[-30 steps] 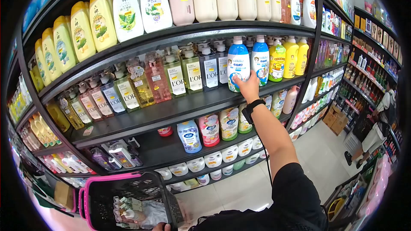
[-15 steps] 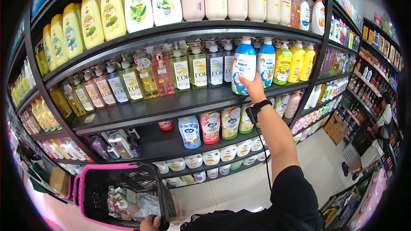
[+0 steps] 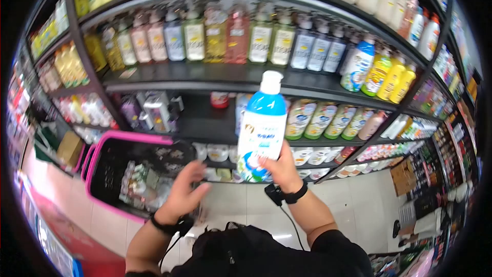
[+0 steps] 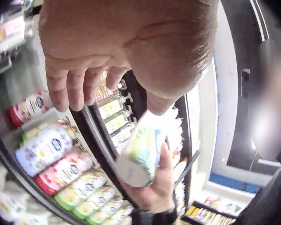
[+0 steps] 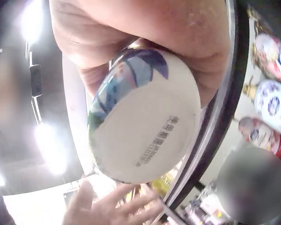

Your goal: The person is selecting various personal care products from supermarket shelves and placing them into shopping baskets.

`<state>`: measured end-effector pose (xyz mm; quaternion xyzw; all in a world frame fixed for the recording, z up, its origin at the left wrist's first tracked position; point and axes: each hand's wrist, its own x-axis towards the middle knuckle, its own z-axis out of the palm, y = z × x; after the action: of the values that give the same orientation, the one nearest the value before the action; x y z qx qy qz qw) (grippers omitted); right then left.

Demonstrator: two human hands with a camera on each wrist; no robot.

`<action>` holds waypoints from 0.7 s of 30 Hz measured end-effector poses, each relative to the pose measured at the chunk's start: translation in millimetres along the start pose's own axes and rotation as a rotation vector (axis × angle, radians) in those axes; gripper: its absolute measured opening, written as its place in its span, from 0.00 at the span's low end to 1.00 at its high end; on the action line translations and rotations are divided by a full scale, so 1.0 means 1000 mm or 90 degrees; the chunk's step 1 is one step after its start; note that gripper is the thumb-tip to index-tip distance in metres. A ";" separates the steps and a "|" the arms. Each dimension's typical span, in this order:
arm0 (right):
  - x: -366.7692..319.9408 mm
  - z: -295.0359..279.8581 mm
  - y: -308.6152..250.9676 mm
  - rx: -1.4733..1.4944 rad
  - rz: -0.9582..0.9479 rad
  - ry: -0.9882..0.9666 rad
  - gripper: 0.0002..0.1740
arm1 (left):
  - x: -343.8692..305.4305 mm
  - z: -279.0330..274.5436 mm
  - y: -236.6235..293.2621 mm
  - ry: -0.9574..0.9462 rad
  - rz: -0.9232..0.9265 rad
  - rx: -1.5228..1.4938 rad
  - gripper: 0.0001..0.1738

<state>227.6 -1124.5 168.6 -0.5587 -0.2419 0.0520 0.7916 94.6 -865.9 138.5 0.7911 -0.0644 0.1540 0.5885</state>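
Observation:
A white bottle with a blue shoulder and white cap (image 3: 262, 136) is held upright in front of the shelves by my right hand (image 3: 286, 172), thumb across its front and fingers behind. In the right wrist view its white base (image 5: 145, 131) with printed characters faces the camera. My left hand (image 3: 187, 190) is to the left of the bottle, apart from it, with spread fingers and nothing in them. The left wrist view shows the left palm (image 4: 126, 37) large, with the bottle (image 4: 140, 159) below it.
A black shopping basket with a pink rim (image 3: 88, 174) stands low at left, holding several pump bottles (image 3: 138, 182). A similar blue-and-white bottle (image 3: 357, 66) remains on the middle shelf (image 3: 205, 75), beside yellow bottles (image 3: 394, 82). Cardboard boxes (image 3: 405, 177) sit on the floor at right.
My right hand has taken the blue-and-white bottle off the shelf and drawn it down toward me. My left hand has let go of the basket's edge and risen toward the bottle.

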 end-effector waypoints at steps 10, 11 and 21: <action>-0.051 0.110 0.050 -0.033 0.157 -0.299 0.46 | -0.039 -0.004 0.005 0.048 -0.064 -0.284 0.43; -0.051 0.117 0.052 -0.018 0.177 -0.312 0.47 | -0.044 -0.013 0.006 0.036 -0.078 -0.256 0.42; -0.042 0.216 0.101 -0.214 0.133 -0.336 0.44 | -0.044 -0.196 0.045 -0.032 0.126 0.138 0.45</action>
<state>113.8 -916.2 119.3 -0.6708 -0.3851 0.2350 0.5887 7.3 -696.8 215.9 0.8436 -0.1399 0.1972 0.4794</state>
